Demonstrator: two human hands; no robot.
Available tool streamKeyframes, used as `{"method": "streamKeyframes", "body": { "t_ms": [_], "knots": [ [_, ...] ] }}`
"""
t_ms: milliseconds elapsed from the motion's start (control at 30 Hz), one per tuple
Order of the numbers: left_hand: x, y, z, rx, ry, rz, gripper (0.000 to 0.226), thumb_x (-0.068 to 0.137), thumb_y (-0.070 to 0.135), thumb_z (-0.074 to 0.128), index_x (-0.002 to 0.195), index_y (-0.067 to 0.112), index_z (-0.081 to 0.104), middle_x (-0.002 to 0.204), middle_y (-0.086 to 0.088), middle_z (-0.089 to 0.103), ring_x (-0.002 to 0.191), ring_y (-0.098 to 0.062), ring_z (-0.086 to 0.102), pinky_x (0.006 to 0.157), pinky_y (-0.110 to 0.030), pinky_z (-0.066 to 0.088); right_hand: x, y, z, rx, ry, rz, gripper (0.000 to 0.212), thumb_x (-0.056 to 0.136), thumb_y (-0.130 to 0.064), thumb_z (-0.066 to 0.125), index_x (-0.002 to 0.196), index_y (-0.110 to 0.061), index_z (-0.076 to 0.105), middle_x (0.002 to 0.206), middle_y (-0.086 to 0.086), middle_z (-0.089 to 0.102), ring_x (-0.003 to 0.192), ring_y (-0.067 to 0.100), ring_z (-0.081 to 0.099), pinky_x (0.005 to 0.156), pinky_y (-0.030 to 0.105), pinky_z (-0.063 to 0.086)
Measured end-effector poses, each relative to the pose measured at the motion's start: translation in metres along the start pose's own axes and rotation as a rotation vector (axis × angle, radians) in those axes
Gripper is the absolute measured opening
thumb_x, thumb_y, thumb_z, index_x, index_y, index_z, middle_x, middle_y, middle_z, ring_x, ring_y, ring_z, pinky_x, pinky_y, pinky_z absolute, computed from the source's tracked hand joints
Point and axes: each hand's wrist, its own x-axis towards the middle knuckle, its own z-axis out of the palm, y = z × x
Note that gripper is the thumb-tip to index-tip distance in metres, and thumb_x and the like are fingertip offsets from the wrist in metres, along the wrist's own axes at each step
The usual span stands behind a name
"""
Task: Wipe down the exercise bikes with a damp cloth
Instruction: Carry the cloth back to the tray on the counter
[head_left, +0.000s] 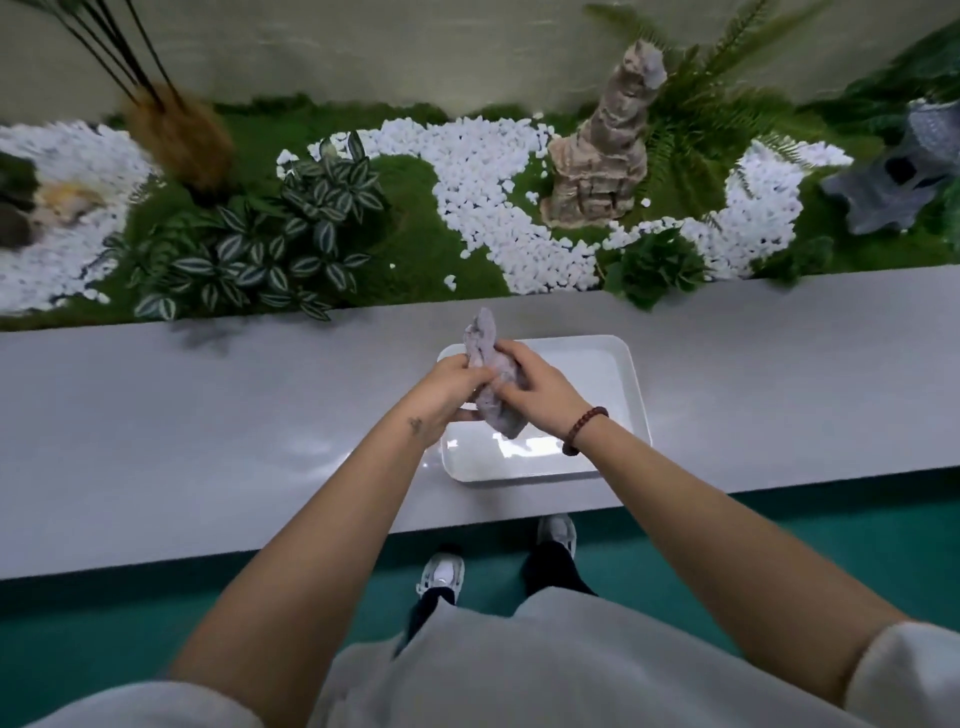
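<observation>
from my feed i see the bunched grey-purple cloth held just above the shallow white rectangular tray on the pale grey ledge. the left hand has its fingers curled tight round the cloth's middle; the right hand grips it just beside, fingers wrapped over

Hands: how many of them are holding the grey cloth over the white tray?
2. The left hand grips the cloth from the left side; the right hand grips it from the right, both over the white tray. No other hand is in view.
</observation>
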Motion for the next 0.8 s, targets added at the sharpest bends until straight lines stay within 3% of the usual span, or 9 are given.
{"method": "streamKeyframes", "body": {
  "t_ms": [100,267,333,400,533,600,667,733,800],
  "knots": [
    [0.018,0.003,0.019,-0.177,0.114,-0.035,0.019,0.095,0.011,0.046,0.111,0.009,0.055,0.099,-0.009,0.064,0.085,-0.020,0.061,0.075,-0.032,0.053,0.010,0.022,-0.023,0.040,0.044,0.001,0.053,0.084,-0.011,0.061,0.132,-0.014,0.039,0.122,0.005,0.051,0.108,0.020,0.053,0.084,0.022,0.042],
    [0.045,0.003,0.048,-0.355,0.141,-0.005,0.020,0.095,0.023,0.047,0.101,0.010,0.060,0.091,-0.007,0.065,0.086,-0.021,0.062,0.078,-0.034,0.053,0.031,0.068,-0.067,0.117,0.166,0.160,0.023,0.086,-0.013,0.059,0.109,-0.011,0.056,0.090,0.005,0.057,0.080,0.018,0.053,0.057,0.008,0.041],
    [0.052,0.002,0.060,-0.425,0.153,0.007,0.023,0.096,0.028,0.045,0.099,0.010,0.060,0.093,-0.008,0.065,0.089,-0.022,0.062,0.081,-0.036,0.052,0.040,0.085,-0.080,0.096,0.180,0.185,0.013,0.086,-0.014,0.059,0.099,-0.013,0.060,0.088,0.005,0.060,0.080,0.019,0.055,0.065,0.014,0.044],
    [0.058,0.001,0.069,-0.515,0.196,0.018,0.031,0.096,0.030,0.041,0.111,0.007,0.057,0.104,-0.012,0.064,0.098,-0.025,0.061,0.084,-0.037,0.052,0.047,0.099,-0.089,0.176,0.161,0.243,0.007,0.088,-0.017,0.056,0.095,-0.017,0.059,0.092,0.006,0.063,0.088,0.022,0.060,0.077,0.027,0.048],
    [0.062,0.000,0.076,-0.521,0.286,0.042,0.034,0.096,0.034,0.039,0.121,0.013,0.050,0.118,-0.006,0.060,0.109,-0.022,0.058,0.090,-0.038,0.050,0.054,0.106,-0.104,0.571,-0.017,0.422,0.023,0.095,-0.036,0.041,0.095,-0.024,0.061,0.100,-0.006,0.062,0.101,0.016,0.055,0.093,0.033,0.037],
    [0.063,-0.002,0.077,-0.360,0.321,0.073,0.033,0.096,0.034,0.042,0.122,0.016,0.051,0.116,-0.005,0.062,0.105,-0.021,0.060,0.086,-0.038,0.053,0.058,0.109,-0.106,0.442,-0.126,0.319,0.033,0.094,-0.043,0.042,0.118,-0.024,0.054,0.122,-0.008,0.054,0.112,0.010,0.046,0.094,0.027,0.031],
    [0.064,-0.001,0.078,-0.210,0.324,0.087,0.029,0.095,0.033,0.046,0.119,0.019,0.054,0.114,-0.005,0.064,0.104,-0.022,0.062,0.086,-0.040,0.054,0.059,0.107,-0.103,0.269,-0.284,0.159,0.049,0.089,-0.039,0.054,0.133,-0.020,0.043,0.130,-0.009,0.047,0.116,0.006,0.044,0.097,0.023,0.033],
    [0.066,0.002,0.077,-0.114,0.285,0.111,0.027,0.094,0.031,0.049,0.115,0.017,0.057,0.112,-0.007,0.065,0.103,-0.024,0.063,0.088,-0.042,0.053,0.060,0.103,-0.096,0.211,-0.452,0.114,0.052,0.083,-0.027,0.066,0.129,-0.015,0.046,0.123,-0.006,0.053,0.112,0.008,0.051,0.098,0.025,0.040],
    [0.068,0.005,0.071,-0.136,0.296,0.126,0.024,0.094,0.030,0.050,0.110,0.015,0.060,0.110,-0.009,0.067,0.102,-0.024,0.064,0.088,-0.040,0.053,0.064,0.102,-0.090,0.327,-0.514,0.146,0.039,0.081,-0.016,0.068,0.118,-0.010,0.056,0.116,0.002,0.062,0.107,0.015,0.058,0.095,0.028,0.046]
  ]
}}
